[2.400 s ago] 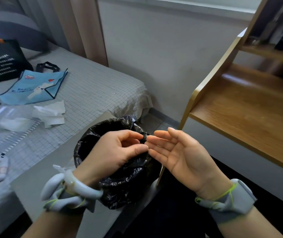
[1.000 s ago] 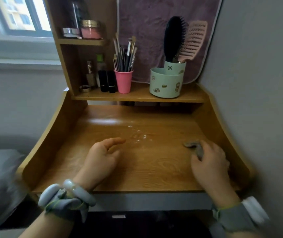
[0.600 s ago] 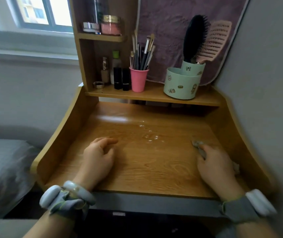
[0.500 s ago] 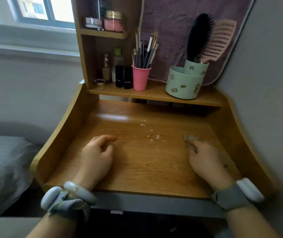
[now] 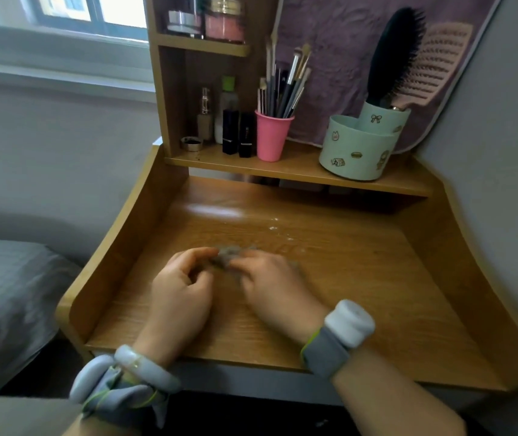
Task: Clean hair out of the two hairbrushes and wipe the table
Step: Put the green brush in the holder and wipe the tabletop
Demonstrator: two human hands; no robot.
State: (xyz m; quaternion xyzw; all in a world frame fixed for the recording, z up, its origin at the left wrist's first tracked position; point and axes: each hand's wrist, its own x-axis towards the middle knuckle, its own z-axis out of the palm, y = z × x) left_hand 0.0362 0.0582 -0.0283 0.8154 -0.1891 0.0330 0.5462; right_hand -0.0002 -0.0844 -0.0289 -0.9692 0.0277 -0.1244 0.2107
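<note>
A small grey cloth [image 5: 229,258] lies bunched on the wooden table [image 5: 361,278] near its middle. My right hand [image 5: 270,287] lies on the cloth and grips it. My left hand [image 5: 182,291] touches the cloth's left end with its fingertips; most of the cloth is hidden under both hands. White specks [image 5: 275,228] dot the table just beyond the cloth. The black hairbrush [image 5: 393,55] and the pink hairbrush [image 5: 437,64] stand upright in a pale green holder [image 5: 358,152] on the back shelf.
A pink cup [image 5: 270,136] of makeup brushes and several cosmetic bottles [image 5: 229,121] stand on the shelf. Raised wooden sides [image 5: 119,247] border the table left and right. A purple towel [image 5: 339,42] hangs behind. A grey bed [image 5: 3,294] lies to the left.
My view swung from the bin to the table. My right hand took the cloth at the right side and slid it left to the middle. My left hand now touches it.
</note>
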